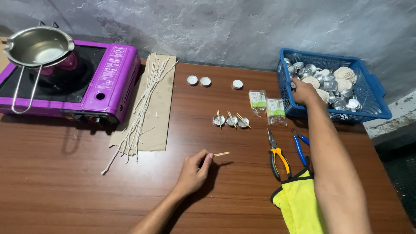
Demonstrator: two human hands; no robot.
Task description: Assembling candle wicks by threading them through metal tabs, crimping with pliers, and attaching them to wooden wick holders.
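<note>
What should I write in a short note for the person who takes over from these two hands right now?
Left hand: pinches a small wooden stick pair above the table.
Right hand: reaches into the blue basket of empty metal cups.
Done: three cups with sticks stand in a row; three filled cups behind them.
Left: wicks lie unused on cardboard.
</note>
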